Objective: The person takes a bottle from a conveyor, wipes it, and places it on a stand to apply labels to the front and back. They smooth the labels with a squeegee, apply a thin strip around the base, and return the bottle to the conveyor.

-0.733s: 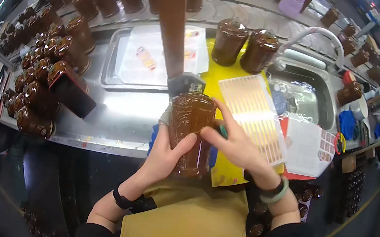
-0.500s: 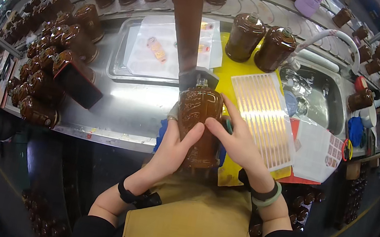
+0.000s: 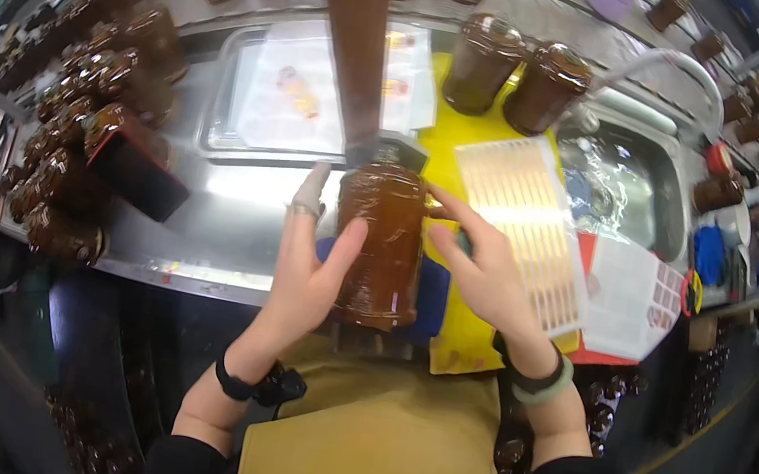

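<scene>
A glossy brown glazed bottle (image 3: 378, 252) with a relief pattern lies in front of me, its neck end away from me beneath a dark brown post (image 3: 354, 24). At its left side is my left hand (image 3: 308, 265), fingers stretched out and apart, the thumb at the bottle's side. My right hand (image 3: 487, 271) is open on the other side, its forefinger reaching to the bottle's shoulder and its thumb off the surface. Dark blue cloth (image 3: 430, 299) shows under the bottle. Right of it lies a sheet of gold strips (image 3: 523, 227) on a yellow mat (image 3: 462, 345).
Two brown bottles (image 3: 482, 64) stand at the mat's far end. A metal sink (image 3: 650, 199) with a pale curved tap (image 3: 679, 62) is to the right. Many brown bottles crowd the left, beside a dark phone (image 3: 139, 171). A steel tray (image 3: 217, 122) holds printed sheets (image 3: 263, 120).
Both hands have spread away from the bottle; the right thumb has come off its surface. The bottle's plainer side now faces up, so it has turned. The view has shifted slightly.
</scene>
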`<state>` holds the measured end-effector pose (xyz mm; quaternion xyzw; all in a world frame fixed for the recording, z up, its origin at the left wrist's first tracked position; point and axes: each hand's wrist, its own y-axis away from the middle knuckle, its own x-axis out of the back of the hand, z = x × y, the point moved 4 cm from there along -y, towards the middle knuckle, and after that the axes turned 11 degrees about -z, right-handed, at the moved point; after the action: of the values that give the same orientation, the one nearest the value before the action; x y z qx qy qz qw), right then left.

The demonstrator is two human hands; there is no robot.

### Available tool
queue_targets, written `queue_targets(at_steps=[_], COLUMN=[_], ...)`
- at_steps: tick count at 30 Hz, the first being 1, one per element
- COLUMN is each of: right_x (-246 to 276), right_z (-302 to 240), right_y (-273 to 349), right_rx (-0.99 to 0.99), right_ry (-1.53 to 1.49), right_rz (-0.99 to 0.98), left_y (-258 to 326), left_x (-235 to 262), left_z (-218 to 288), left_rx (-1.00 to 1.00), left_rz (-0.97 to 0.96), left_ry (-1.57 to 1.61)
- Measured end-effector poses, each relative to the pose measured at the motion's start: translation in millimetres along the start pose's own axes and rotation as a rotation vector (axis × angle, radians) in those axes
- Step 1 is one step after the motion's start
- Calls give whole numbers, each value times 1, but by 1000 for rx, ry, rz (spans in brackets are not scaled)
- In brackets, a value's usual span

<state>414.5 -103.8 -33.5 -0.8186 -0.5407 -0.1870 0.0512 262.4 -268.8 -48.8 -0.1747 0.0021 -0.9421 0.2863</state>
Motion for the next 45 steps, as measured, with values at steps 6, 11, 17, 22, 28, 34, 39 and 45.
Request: queue_targets(at_steps=[6, 11, 17, 22, 28, 34, 39, 45], right_x=[-9, -23, -19, -15, 4, -22, -17, 27], right_z=[-1, 1, 4, -2, -46, -96, -101, -84], right_y=[21, 33, 41, 38, 20, -9, -9, 12], right_rx=[42, -2, -71, -23, 173, 490, 473, 319], right_ry=[74, -6, -8, 76, 242, 324, 299, 165], right_rz=[-4, 96, 117, 124, 226, 204, 250, 233], left_y=[-84, -117, -102, -95, -69, -31, -14, 1], left_x=[64, 53, 69, 80, 91, 42, 32, 14], left_z=[-56, -85, -82, -71, -13, 70, 91, 33], left_rx=[-51, -40, -120, -170, -63, -223, -439, 24], left_rz=[12, -271, -337, -146, 114, 151, 102, 94], left_ry=[-576, -1038, -1021, -733, -95, 311, 76, 11])
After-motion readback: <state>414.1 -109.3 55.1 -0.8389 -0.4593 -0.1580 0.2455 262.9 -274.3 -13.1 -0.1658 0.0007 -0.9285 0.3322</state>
